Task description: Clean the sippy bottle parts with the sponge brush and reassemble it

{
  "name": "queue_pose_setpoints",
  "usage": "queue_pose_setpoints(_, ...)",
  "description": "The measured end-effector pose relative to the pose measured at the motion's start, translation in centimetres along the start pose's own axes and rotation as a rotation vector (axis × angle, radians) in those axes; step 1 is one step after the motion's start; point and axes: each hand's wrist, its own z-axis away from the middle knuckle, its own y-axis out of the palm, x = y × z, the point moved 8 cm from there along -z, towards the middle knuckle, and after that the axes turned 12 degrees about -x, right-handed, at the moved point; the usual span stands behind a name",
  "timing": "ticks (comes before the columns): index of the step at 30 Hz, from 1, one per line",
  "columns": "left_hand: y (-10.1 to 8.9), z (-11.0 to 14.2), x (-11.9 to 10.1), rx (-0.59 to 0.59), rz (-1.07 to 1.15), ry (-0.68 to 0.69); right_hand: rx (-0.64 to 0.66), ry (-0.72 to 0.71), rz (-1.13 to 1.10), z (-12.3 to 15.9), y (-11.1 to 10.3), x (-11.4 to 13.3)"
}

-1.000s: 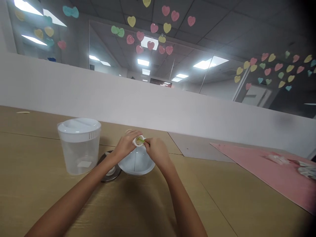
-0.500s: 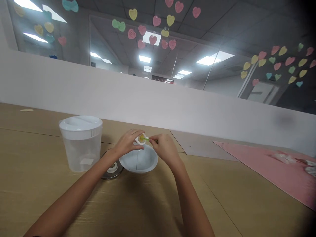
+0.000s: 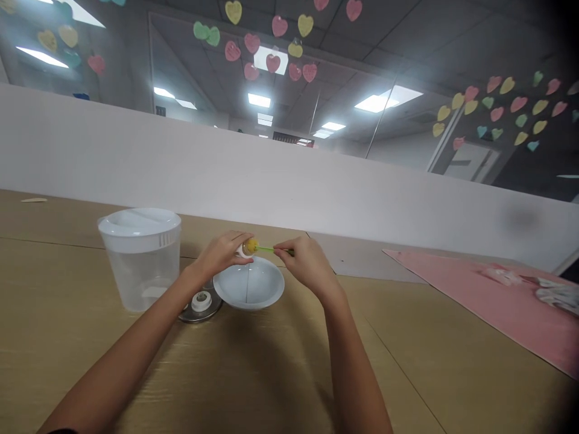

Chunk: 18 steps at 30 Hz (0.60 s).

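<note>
My left hand (image 3: 220, 253) grips a small white plastic ring (image 3: 240, 251) above the far rim of the bowl. A yellow bristle brush head (image 3: 250, 246) sits at the ring's opening. My right hand (image 3: 307, 265) pinches the thin green handle (image 3: 266, 249) of that brush between its fingers. Below both hands stands a shallow white bowl (image 3: 248, 296), and neither hand touches it. Close to my left forearm are a clear plastic pitcher with a white lid (image 3: 140, 259) and a round metal disc with a white centre (image 3: 201, 304).
The light wooden table (image 3: 289, 367) carries everything. A pink mat (image 3: 474, 295) with crumpled white items lies to the right. A white partition runs along the far edge, with glass above it bearing paper hearts.
My hands have moved apart, with the right hand drawing the green handle rightward. The yellow brush head shows more fully at the ring. The whole view has shifted slightly.
</note>
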Motion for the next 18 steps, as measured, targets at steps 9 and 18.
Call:
queue_pose_setpoints(9, 0.9, 0.0, -0.6, 0.067, -0.150, 0.088, 0.099, 0.217, -0.042, 1.1, -3.3, -4.5)
queue_pose_setpoints(18, 2.4, 0.9, 0.3, 0.212, -0.230, 0.147, 0.074, 0.446, 0.068, 0.3, -2.1, -9.8)
